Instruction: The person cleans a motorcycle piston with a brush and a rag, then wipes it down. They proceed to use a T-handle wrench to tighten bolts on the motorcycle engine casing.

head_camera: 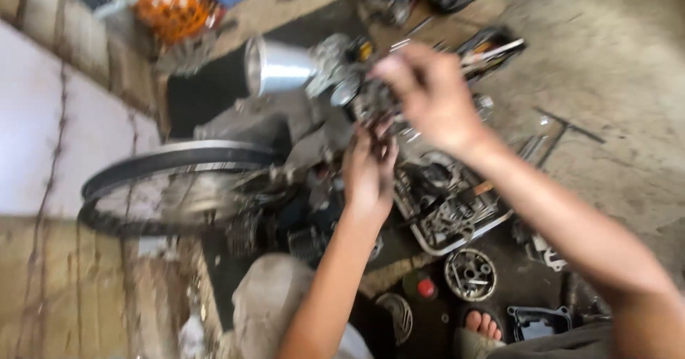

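The view is blurred by motion. My right hand [428, 91] is raised over a small greasy metal engine part [371, 102] and seems to grip it from above. My left hand [367, 170] reaches up from below, fingers touching the underside of the same part. Just left of the part, a shiny conical metal piece [275, 66] juts from the grey engine block [285, 130]. A spoked wheel with a black tyre [171, 188] lies left of my hands.
A white tray [457, 241] of dirty parts sits under my right forearm. A round gear plate [471, 273], a red cap [426, 287] and my bare toes [484, 323] are below it. Tools [556, 134] lie on the concrete at right; an orange crate [171, 2] stands top left.
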